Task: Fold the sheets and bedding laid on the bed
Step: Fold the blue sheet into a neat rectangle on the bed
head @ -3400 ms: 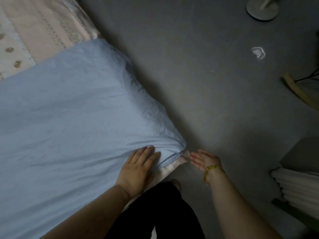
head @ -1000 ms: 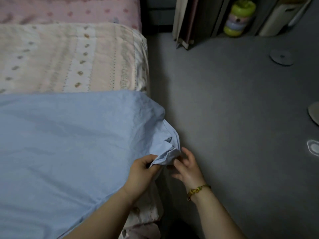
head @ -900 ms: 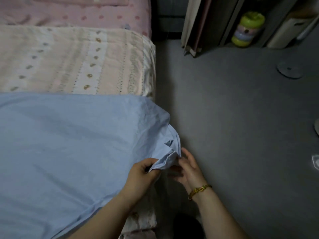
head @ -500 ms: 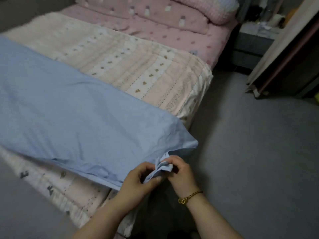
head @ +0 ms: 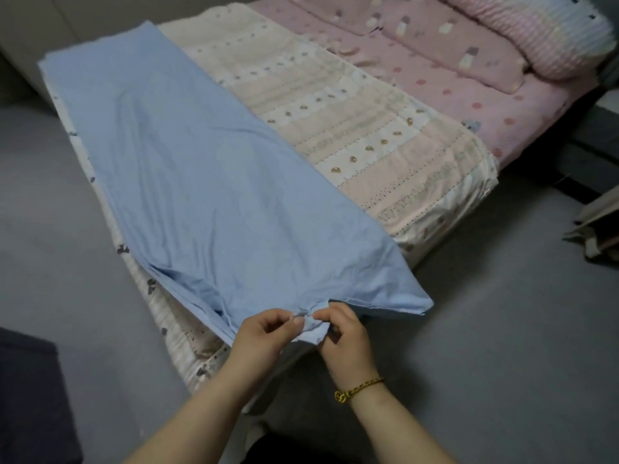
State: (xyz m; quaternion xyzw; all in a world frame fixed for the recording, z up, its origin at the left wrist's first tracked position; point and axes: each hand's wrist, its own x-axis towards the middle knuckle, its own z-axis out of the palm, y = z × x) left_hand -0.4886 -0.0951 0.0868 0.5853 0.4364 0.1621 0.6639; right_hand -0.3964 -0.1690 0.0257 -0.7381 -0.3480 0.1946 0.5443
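Note:
A light blue sheet (head: 207,182), folded into a long strip, lies along the near side of the bed and reaches to its far left end. Its near corner is bunched and lifted off the bed. My left hand (head: 264,339) pinches that corner from the left. My right hand (head: 348,343), with a gold bracelet at the wrist, pinches the same corner from the right, thumbs nearly touching. Under the sheet lies a cream and pink patterned quilt (head: 361,128). A pink dotted bedsheet (head: 469,92) covers the far part of the bed.
A pink pillow (head: 455,38) and a striped fluffy blanket (head: 542,31) sit at the head of the bed. Grey floor (head: 502,329) surrounds the bed on the right and left. A dark object (head: 33,396) is at lower left, a curtain hem (head: 599,226) at right.
My view has swung up and left to take in the whole bed. My right hand closed onto the sheet corner beside my left, and both lifted it off the bed edge.

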